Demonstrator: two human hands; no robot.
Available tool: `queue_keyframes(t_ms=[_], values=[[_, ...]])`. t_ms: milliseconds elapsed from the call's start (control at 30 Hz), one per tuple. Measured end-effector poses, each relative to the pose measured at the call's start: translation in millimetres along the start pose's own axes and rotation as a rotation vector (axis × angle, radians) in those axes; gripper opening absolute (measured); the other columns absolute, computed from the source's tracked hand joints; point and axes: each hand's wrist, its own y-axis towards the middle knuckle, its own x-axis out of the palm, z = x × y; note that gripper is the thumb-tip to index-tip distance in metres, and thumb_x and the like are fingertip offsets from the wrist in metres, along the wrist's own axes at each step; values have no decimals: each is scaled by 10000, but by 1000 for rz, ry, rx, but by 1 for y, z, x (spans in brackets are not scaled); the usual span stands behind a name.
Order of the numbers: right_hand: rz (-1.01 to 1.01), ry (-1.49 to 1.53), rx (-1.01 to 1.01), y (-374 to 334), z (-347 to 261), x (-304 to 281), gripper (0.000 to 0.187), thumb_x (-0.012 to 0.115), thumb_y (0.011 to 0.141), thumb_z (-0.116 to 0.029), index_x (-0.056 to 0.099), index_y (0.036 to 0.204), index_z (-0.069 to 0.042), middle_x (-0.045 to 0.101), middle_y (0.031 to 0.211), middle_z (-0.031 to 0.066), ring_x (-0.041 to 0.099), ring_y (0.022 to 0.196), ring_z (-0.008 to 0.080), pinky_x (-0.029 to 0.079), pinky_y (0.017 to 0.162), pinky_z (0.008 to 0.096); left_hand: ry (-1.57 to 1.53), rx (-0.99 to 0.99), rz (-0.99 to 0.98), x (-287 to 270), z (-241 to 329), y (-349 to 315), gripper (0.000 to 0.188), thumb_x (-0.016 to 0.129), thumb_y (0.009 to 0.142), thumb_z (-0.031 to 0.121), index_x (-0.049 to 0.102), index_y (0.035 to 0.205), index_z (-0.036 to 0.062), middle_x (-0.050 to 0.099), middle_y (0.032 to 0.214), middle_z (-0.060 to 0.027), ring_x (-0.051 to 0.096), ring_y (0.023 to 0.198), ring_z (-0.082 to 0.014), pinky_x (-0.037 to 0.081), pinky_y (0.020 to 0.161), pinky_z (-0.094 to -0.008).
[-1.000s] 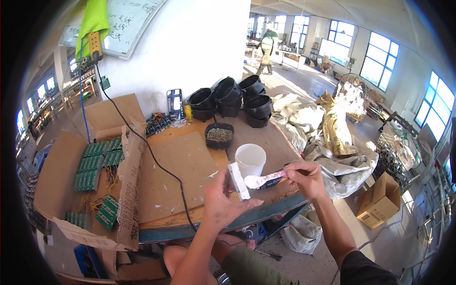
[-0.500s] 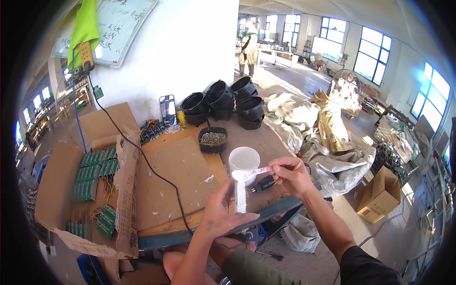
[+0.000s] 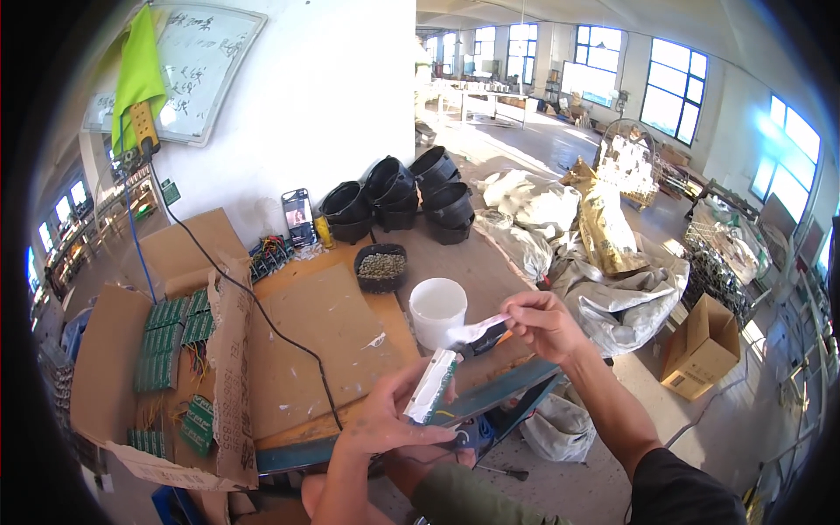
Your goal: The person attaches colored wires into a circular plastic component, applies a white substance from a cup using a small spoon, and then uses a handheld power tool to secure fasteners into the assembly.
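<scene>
My left hand [image 3: 383, 413] is closed around a narrow green circuit board [image 3: 430, 388], held at a slant above the table's front edge. White paste covers its upper face, and green shows along one side. Between the thumb and fingers of my right hand [image 3: 547, 324] is a pinkish-white spatula [image 3: 481, 329], its tip coated in white paste. That tip hovers just past the board's upper end, in front of a white plastic tub [image 3: 437, 308]. Behind the spatula lies a dark tool [image 3: 486, 340], partly covered.
Left stands an open cardboard box [image 3: 229, 376] of green circuit boards [image 3: 160, 354]. A black cable [image 3: 278, 306] crosses the table. Farther back are a black bowl of small pellets [image 3: 381, 266], stacked black pots [image 3: 391, 188] and a phone [image 3: 298, 217]. Sacks [image 3: 612, 297] lie to the right.
The board has tilted, so its green side now shows. The spatula has come off the board's upper end, slightly to the right. The whole view has shifted a little.
</scene>
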Motion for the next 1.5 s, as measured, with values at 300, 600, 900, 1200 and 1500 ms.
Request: queue_keyframes(t_ms=[300,600,900,1200,1500], values=[[-52,-16,114,-4,18,-14,144,714,898,-84,717,1007,11,697,850,38,606,676,66,461,569,170,-37,-86,-40,2,5,-2,841,880,602,80,508,1345,-46,627,1058,-64,577,1045,-177,431,973,-341],[141,-198,-58,41,-14,-29,175,718,895,-125,720,1003,12,693,814,38,599,655,68,476,576,191,147,48,153,6,2,-1,929,905,612,47,446,1419,-6,604,1151,-66,591,1061,-173,458,980,-333],[130,-1203,-393,81,-20,-13,250,744,825,-226,724,918,5,691,685,111,678,616,181,530,577,320,1449,372,444,17,-1,22,737,770,625,-52,517,1317,-15,601,1082,-184,583,1017,-372,506,886,-432],[1349,-825,-566,-99,159,-284,224,591,988,-176,652,904,22,619,776,30,491,688,129,431,642,281,2117,560,178,-29,34,18,445,624,779,3,596,1221,-41,615,1016,-143,599,986,-301,502,956,-433],[854,-1677,489,-193,428,-504,229,533,956,-184,620,885,15,622,796,177,602,728,257,504,705,389,1748,-68,508,-58,-1,-1,867,852,549,42,466,1326,43,558,1086,-159,559,975,-367,482,857,-422]])
